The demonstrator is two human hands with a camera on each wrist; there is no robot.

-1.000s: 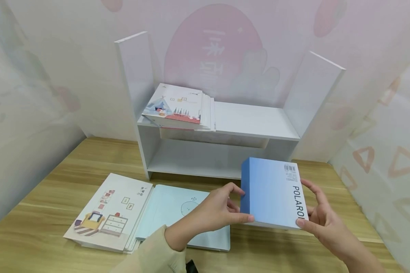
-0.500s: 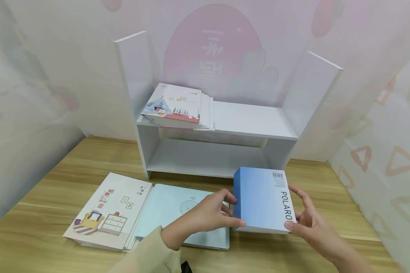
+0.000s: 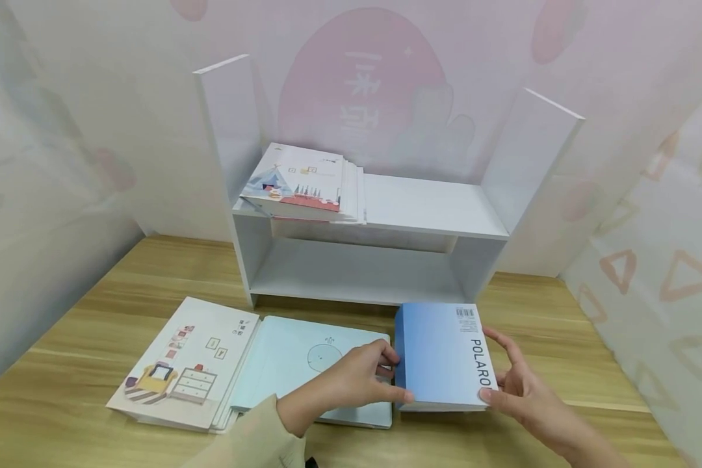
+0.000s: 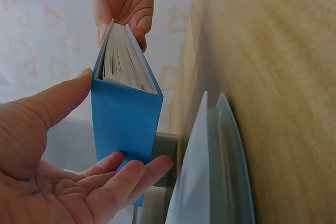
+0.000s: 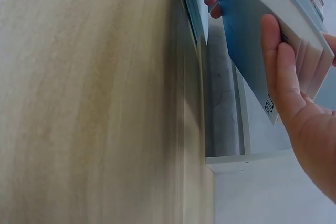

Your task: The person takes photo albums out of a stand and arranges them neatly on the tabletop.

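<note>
A thick blue book lettered "POLARO" is held between both hands in front of the shelf, just above the table. My left hand grips its spine side, with the thumb on the upper cover and fingers curled at the spine. At the opposite edge my right hand pinches it, thumb on top. In the right wrist view, the fingers lie along the lower cover. Loose page edges show at the end of the blue book in the left wrist view. A pale teal book with a whale drawing lies beside the left hand.
A white two-tier shelf stands at the back of the wooden table. White books with a tent drawing on top are piled on its upper left. Several white books with a furniture picture lie at the table's left, against the teal one.
Both hands have brought the blue book down towards the table and leftward, closer to the teal book. Their hold on it looks the same. The other books and the shelf have not moved.
</note>
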